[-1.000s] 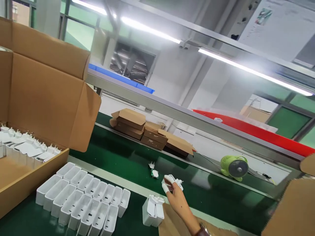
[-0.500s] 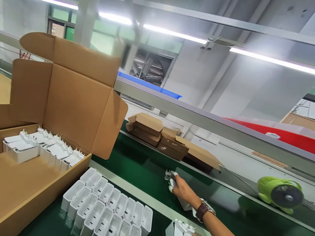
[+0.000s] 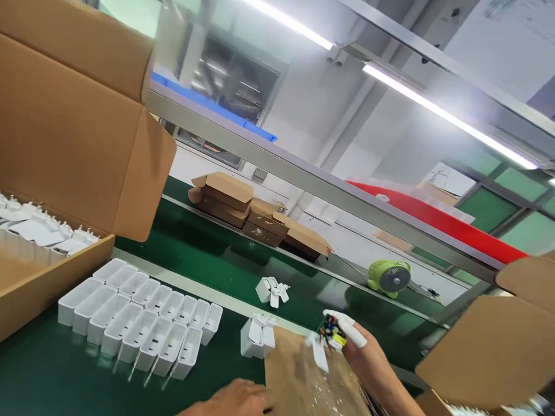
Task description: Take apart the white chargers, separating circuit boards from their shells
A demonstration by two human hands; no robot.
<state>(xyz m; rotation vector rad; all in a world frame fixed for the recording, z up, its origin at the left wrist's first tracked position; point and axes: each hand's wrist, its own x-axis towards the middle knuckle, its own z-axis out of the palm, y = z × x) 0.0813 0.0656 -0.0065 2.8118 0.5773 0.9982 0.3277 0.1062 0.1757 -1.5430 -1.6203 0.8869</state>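
Between right-hand fingers (image 3: 354, 333), circuitry (image 3: 332, 331) is partly hidden.

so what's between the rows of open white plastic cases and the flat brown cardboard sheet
The head view shows green tabletop, then white plug-topped plastic cases, with the left hand nearer the camera.

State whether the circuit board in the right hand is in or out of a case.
Out: the circuit board shows its coloured parts bare in the right hand, with no case around it.
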